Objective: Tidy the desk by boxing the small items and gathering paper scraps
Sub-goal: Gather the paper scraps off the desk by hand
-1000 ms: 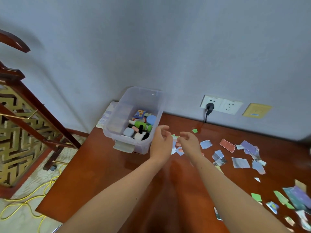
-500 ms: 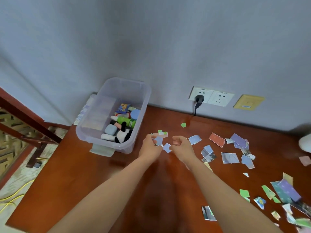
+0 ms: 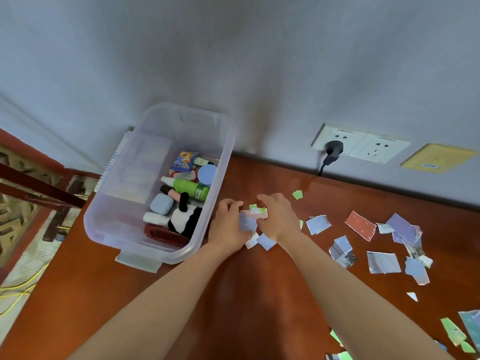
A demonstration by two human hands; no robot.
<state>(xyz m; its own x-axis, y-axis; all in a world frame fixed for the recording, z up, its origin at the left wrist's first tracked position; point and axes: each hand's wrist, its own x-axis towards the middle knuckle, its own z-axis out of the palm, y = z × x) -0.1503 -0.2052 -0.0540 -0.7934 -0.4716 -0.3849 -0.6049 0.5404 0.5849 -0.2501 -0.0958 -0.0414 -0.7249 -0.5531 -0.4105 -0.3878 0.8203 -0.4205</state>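
Your left hand (image 3: 228,226) and right hand (image 3: 279,219) curl round a bunch of paper scraps (image 3: 257,212) at 3 o'clock from the box (image 3: 124,193); hold loosely and small bits could slip out.

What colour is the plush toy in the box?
The plush toy is black and white; head view.
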